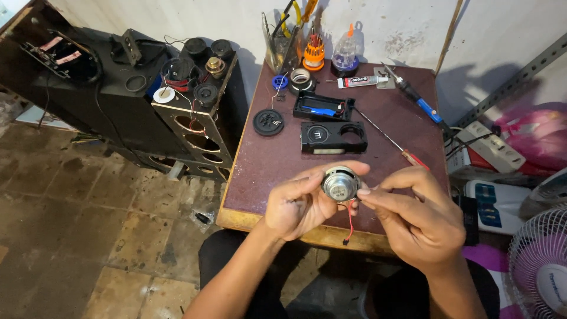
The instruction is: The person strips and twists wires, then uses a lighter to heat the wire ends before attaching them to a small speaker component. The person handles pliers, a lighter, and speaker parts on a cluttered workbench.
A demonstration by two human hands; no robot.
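Both forearms reach up from the lap and meet over the near edge of the bench (277,165). The left hand (295,204) curls closed around a small round speaker (340,183), gripping its rim. The right hand (416,215) pinches narrowly at the speaker's side, where a red wire (350,221) dangles.

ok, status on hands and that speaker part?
Left hand and right hand both grip small round silver speaker driver. Red-black lead dangles. Nothing obstructing.
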